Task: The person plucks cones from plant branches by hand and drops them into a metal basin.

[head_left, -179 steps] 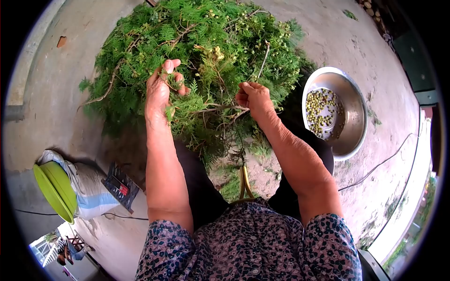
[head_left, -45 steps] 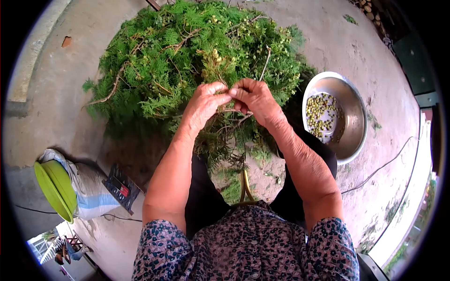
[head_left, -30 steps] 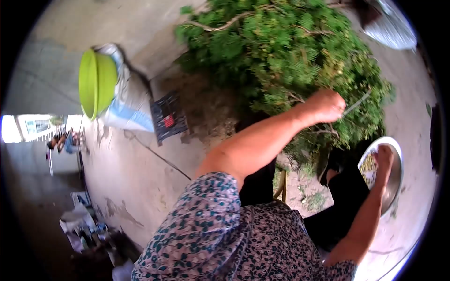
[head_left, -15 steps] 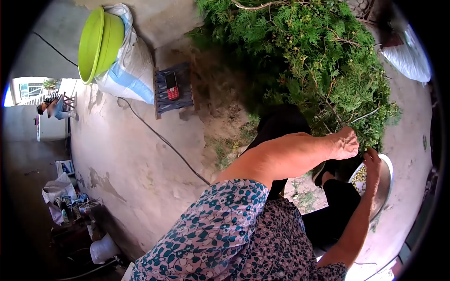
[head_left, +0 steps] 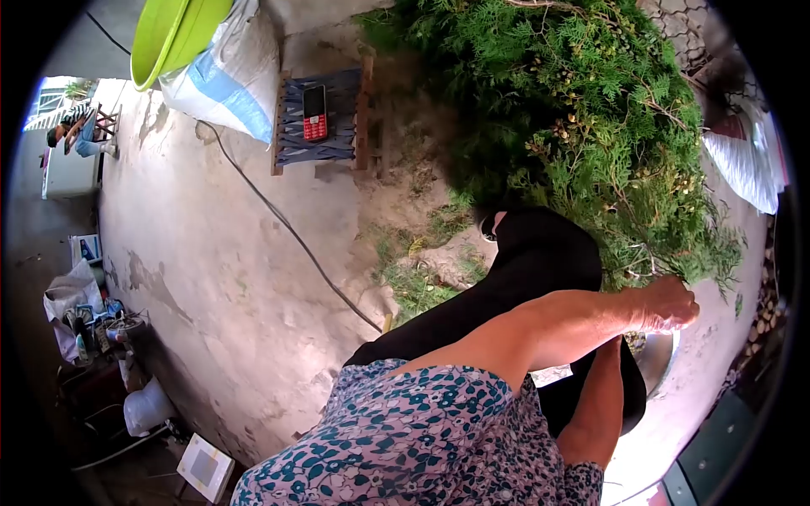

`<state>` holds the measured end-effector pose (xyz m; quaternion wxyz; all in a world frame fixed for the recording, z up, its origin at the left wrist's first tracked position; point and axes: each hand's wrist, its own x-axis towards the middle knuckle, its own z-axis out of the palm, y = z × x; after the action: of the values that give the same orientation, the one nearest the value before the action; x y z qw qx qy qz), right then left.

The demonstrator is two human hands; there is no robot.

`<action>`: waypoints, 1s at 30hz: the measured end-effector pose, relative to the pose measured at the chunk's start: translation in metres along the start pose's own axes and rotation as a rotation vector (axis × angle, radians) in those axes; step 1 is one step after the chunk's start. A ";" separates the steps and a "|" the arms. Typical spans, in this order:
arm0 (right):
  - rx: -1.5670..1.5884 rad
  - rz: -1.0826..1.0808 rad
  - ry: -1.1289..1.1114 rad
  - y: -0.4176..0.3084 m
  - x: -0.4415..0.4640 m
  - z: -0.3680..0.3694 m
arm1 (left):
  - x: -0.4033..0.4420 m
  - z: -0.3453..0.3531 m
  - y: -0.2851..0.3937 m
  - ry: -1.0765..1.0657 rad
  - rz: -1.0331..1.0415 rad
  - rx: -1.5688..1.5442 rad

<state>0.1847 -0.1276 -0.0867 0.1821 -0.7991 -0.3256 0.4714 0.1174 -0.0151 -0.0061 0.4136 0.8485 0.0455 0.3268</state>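
Observation:
My left hand is closed, its fingers curled at the edge of leafy evergreen branches that bear small yellowish cones. Whatever those fingers hold is hidden. Beneath that wrist, a pale metal bowl shows only in part, with small yellowish pieces just visible at its near side. My right forearm reaches up towards the bowl. The left wrist covers my right hand, so its fingers cannot be seen.
Left of the branches, a phone lies on a low woven stool. Beyond are a white sack and a green tub. A cable crosses the floor. A person sits far left.
My left hand has moved right and down in view, over the bowl. My right hand has shifted left, out of sight behind the left wrist. The whole view has shifted.

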 end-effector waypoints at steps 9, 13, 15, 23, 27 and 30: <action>0.117 0.014 -0.015 -0.010 0.010 0.012 | 0.016 -0.057 0.008 0.258 0.188 -0.047; 0.343 -0.044 0.003 -0.024 0.013 0.012 | 0.024 -0.069 0.010 0.457 0.228 -0.073; 0.597 -0.114 0.020 -0.033 0.008 0.005 | 0.029 -0.066 0.007 0.610 0.148 -0.218; 1.163 -0.315 0.075 -0.059 -0.026 0.036 | 0.032 -0.137 -0.027 0.598 -0.102 -0.631; 0.719 -0.124 0.326 -0.079 -0.039 0.014 | 0.023 -0.147 -0.026 0.528 -0.079 -0.744; 0.023 0.009 1.161 -0.088 -0.036 -0.002 | 0.021 -0.144 -0.027 0.474 -0.088 -0.571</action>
<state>0.1437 -0.0892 -0.0106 0.3375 -0.9261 -0.1637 -0.0395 0.0540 0.1068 0.0493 0.6253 0.5969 0.0832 0.4956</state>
